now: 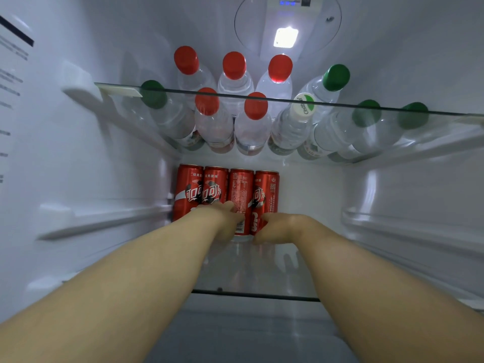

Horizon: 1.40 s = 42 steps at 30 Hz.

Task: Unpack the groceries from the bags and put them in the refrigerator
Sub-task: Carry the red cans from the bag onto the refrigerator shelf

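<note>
Right hand [277,229] is curled round the rightmost cola can [265,195]; whether left hand [225,221] grips cannot be told. Cans [214,189] are ranked rearward, seemingly sparing shelf [251,273] room.

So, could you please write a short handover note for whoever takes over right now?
Left hand grips the third cola can from the left; right hand grips the fourth cola can, both on the lower glass shelf.
Done: four cans in a row at the back left, water bottles on the upper shelf.
Left: release; bags are out of view.
</note>
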Motion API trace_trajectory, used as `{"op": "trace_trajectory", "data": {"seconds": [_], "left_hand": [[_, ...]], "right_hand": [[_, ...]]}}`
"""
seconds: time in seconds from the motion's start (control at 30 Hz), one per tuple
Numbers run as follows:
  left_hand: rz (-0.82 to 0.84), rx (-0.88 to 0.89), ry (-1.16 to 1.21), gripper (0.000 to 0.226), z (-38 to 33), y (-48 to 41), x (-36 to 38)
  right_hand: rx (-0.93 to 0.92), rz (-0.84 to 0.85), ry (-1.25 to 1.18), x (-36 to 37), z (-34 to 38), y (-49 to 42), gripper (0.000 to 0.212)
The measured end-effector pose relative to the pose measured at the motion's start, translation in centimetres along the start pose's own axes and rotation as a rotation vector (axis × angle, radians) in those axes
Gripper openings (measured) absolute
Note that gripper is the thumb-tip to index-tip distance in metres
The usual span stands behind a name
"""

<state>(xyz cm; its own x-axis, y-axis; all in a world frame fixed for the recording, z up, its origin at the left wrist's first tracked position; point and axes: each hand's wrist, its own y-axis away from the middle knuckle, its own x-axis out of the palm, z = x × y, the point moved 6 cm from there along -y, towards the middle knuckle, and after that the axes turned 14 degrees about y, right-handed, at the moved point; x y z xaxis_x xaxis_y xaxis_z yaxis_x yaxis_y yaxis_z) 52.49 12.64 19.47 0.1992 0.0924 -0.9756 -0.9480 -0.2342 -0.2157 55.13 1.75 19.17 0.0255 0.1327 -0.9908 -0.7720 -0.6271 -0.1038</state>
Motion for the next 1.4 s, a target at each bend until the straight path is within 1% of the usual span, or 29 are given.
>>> {"op": "trace_trajectory", "data": {"seconds": [0.2, 0.37, 0.47, 0.5, 0.6, 0.63, 0.73, 0.83, 0.93, 1.1, 1.2, 1.33, 1.4], "left_hand": [[0.009, 0.008, -0.022, 0.066, -0.4, 0.0, -0.1], [-0.095, 0.035, 0.089, 0.049, -0.3, 0.6, -0.8], [-0.162, 0.038, 0.175, 0.045, -0.1, 1.2, -1.3], [-0.177, 0.039, 0.199, 0.044, -0.1, 1.4, -1.5], [-0.214, 0.046, 0.24, 0.041, -0.1, 2.3, -1.9], [-0.226, 0.048, 0.249, 0.04, -0.2, 2.8, -2.0], [-0.265, 0.028, 0.288, 0.037, -0.1, 4.5, -2.5], [-0.326, -0.012, 0.316, 0.03, 0.2, 6.4, -3.3], [-0.414, -0.014, 0.378, 0.023, 0.2, 8.5, -4.1], [-0.677, 0.054, 0.417, 0.025, -1.4, 13.5, -5.6], [-0.74, 0.117, 0.416, 0.023, -2.7, 16.4, -5.3], [-0.843, 0.202, 0.435, 0.027, -4.2, 20.2, -4.5], [-0.864, 0.245, 0.414, 0.027, -5.1, 22.1, -3.4]], "right_hand": [[0.008, 0.018, -0.01, 0.1, -0.4, -0.4, 0.059], [0.01, 0.004, -0.025, -0.1, -0.4, -0.4, 0.052], [0.036, -0.01, -0.05, -0.2, -0.5, 0.1, 0.048], [0.054, -0.014, -0.047, -0.2, -0.5, 0.2, 0.049], [0.142, -0.066, 0.013, 0.0, -1.1, -0.1, 0.059], [0.151, -0.084, 0.026, 0.2, -1.3, -0.3, 0.057], [0.155, -0.187, 0.023, -0.3, -0.9, 1.5, 0.039], [0.151, -0.285, 0.034, -1.0, -0.4, 4.1, 0.03], [0.113, -0.39, 0.035, -1.6, 0.2, 6.8, 0.027], [0.078, -0.594, -0.078, -2.0, 0.6, 11.7, 0.026], [0.074, -0.662, -0.126, -1.9, 0.4, 14.7, 0.031], [-0.011, -0.825, -0.264, -1.3, 0.7, 19.0, 0.028], [-0.049, -0.878, -0.293, 0.1, 0.9, 21.0, 0.027]]}}
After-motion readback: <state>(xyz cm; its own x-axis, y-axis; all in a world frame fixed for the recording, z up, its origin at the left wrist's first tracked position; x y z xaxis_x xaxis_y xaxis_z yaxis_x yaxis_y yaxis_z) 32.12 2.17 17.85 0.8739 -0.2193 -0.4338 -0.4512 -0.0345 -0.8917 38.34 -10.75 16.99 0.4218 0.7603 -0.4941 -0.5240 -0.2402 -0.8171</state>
